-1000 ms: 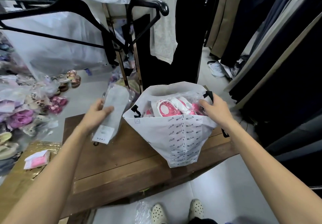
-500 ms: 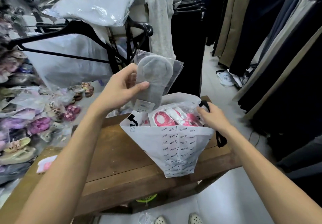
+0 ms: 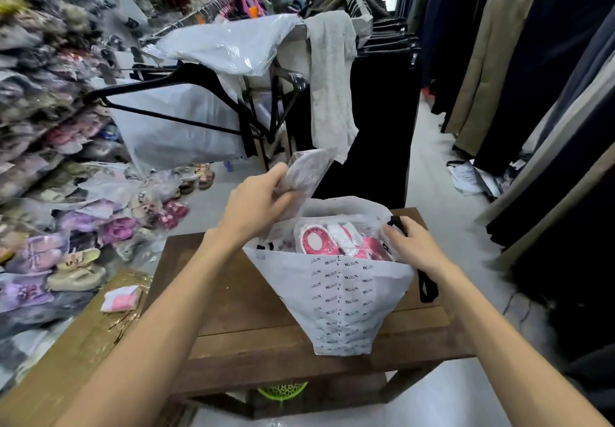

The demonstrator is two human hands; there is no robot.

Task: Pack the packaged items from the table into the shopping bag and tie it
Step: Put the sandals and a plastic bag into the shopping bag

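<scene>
Now my left hand point(image 3: 258, 205) grips the packaged grey socks point(image 3: 304, 174) just above the far-left rim of the shopping bag point(image 3: 342, 297), which stands on the table point(image 3: 233, 297). My right hand point(image 3: 411, 247) pinches the bag's near-right edge open. With pink slippers point(image 3: 336, 240) already crowding the mouth, the packet could snag and slide out.

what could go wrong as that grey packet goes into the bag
The shopping bag hangs over the table edge and may tip off. The pink slippers already crowd its mouth, so the grey packet in the left hand may catch. Only the right hand steadies the rim.
</scene>
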